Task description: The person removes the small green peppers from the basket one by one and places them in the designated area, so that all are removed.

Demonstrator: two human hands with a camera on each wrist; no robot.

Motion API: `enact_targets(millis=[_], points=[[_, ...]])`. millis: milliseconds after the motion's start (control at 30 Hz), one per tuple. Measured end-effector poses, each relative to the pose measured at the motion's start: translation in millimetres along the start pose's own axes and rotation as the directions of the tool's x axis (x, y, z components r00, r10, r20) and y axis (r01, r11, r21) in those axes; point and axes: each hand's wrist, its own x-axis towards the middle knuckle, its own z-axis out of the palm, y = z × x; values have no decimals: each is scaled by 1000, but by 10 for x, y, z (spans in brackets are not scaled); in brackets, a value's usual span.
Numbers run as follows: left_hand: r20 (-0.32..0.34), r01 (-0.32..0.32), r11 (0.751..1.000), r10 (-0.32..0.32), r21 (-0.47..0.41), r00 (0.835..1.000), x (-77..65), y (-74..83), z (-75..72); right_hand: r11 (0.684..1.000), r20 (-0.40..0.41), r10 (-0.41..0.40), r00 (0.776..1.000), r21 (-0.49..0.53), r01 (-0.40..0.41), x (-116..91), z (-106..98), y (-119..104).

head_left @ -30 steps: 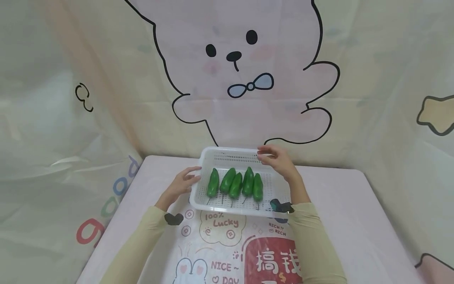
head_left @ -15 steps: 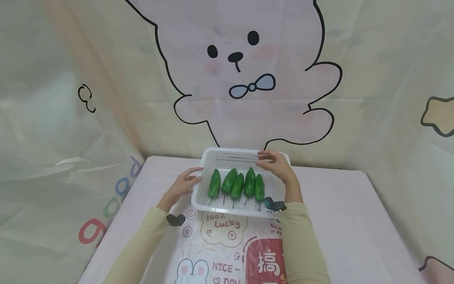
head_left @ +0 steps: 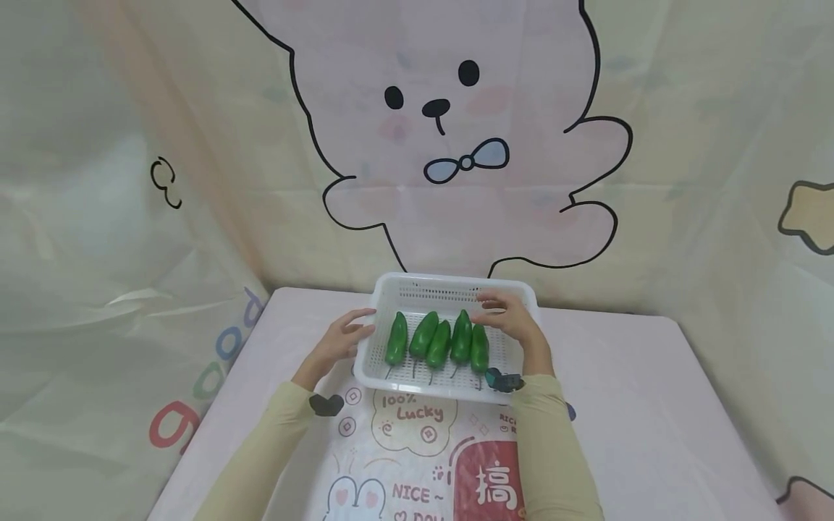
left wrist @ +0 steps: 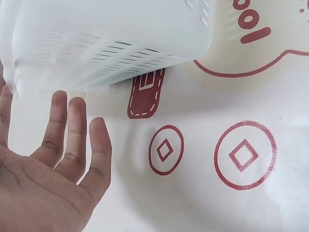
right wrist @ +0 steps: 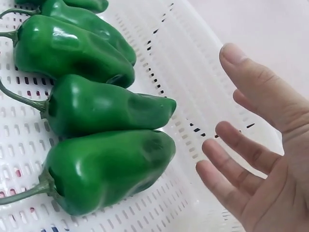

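A white perforated plastic basket (head_left: 430,392) stands on the table with several green peppers (head_left: 423,334) side by side in it, their stems toward me. My left hand (head_left: 332,344) is at the basket's left side, fingertips at or close to the rim. In the left wrist view, three of its fingers (left wrist: 100,150) stretch out beside the basket wall, holding nothing. My right hand (head_left: 511,318) hovers over the basket's right part, nearest the rightmost pepper (right wrist: 111,169). Its fingers are spread and slightly bent, apart from the peppers in the right wrist view.
The table (head_left: 625,405) bears a white cover printed with red lettering and drawings. Behind it hangs a backdrop (head_left: 449,217) with a cartoon bear, close to the basket's far rim. More sheeting (head_left: 85,289) closes off the left side.
My right hand has come from the basket's far right rim inward and lower, over the right end of the peppers. The left hand stays at the left rim. The view has shifted slightly.
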Motion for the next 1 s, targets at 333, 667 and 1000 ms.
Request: enact_targets(millis=[333,667,1000], points=[[1,-5,1000,5,-12,1000,14,-35,-11,993,7,115,993,-23,-114,44,68,63],[-2,-10,1000,10,-18,1000,8,-29,-13,981,1,190,982,-50,-189,70,160,171],[-1,-7,999,7,-47,1000,16,-49,-18,977,5,212,977,-41,-211,85,215,201]])
